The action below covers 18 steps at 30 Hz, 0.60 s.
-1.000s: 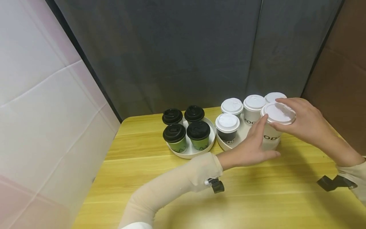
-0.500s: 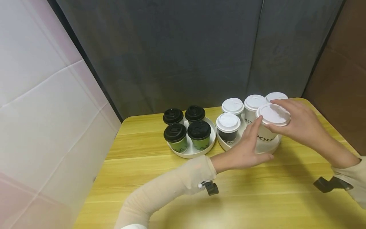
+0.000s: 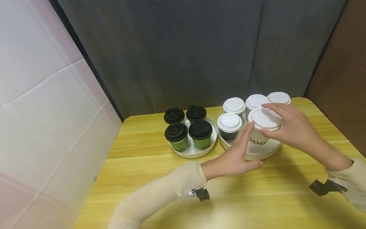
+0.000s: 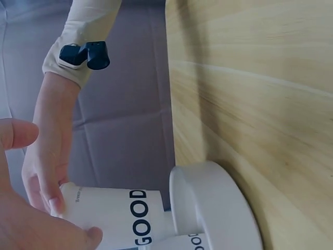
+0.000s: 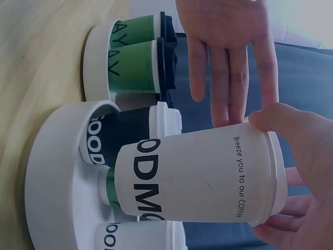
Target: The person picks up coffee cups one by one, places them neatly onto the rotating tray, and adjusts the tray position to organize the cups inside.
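My right hand (image 3: 294, 127) grips a tall white lidded paper coffee cup (image 5: 203, 179) near its lid, thumb on one side and fingers on the other. The cup, with dark lettering, is held upright over the right white round tray (image 3: 258, 156), its base raised above the tray floor. My left hand (image 3: 233, 159) is beside the cup with straight fingers; whether its fingertips touch the cup I cannot tell. Several white-lidded cups stand in that tray, among them a dark one (image 5: 122, 134) at its left side, partly hidden in the head view by the held cup.
A second round white tray (image 3: 193, 156) stands to the left, close beside the first, with several green cups (image 3: 201, 143) under black lids. Wooden tabletop (image 3: 137, 165) spreads in front. A dark grey curtain (image 3: 177, 57) hangs behind, with a brown panel (image 3: 340, 79) at right.
My right hand has carried the white cup leftward and slightly toward me, further over the right tray. My left hand has shifted left and nearer with it. The standing cups have stayed put.
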Motion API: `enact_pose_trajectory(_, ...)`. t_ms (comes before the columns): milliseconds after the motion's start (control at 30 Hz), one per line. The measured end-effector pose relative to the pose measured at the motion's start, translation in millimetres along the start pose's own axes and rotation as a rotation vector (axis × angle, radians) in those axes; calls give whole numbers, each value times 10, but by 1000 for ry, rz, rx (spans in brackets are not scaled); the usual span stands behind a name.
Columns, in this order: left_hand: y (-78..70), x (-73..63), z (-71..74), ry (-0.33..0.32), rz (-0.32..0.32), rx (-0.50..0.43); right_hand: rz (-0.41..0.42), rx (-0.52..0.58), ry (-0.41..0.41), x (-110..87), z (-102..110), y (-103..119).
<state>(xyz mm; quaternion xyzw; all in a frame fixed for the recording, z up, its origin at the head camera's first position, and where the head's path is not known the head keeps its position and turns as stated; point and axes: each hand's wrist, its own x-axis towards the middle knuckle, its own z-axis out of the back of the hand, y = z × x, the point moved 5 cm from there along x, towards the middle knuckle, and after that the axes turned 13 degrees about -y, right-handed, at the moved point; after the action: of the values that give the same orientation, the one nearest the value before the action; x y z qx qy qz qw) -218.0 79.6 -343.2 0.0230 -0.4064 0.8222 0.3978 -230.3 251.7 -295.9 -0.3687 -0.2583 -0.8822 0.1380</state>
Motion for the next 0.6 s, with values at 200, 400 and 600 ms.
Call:
enact_pose_trajectory(200,75,-71,-13,7,23,-27,7,16,-2,-53,-68,11)
enact_pose_trajectory(400,128,-149,-25,27,36,-19,39,35,-8,-118,-140,12)
enact_pose_trajectory(600,174,-209,-36,34,16,-16,14,38,17,-175,-206,4)
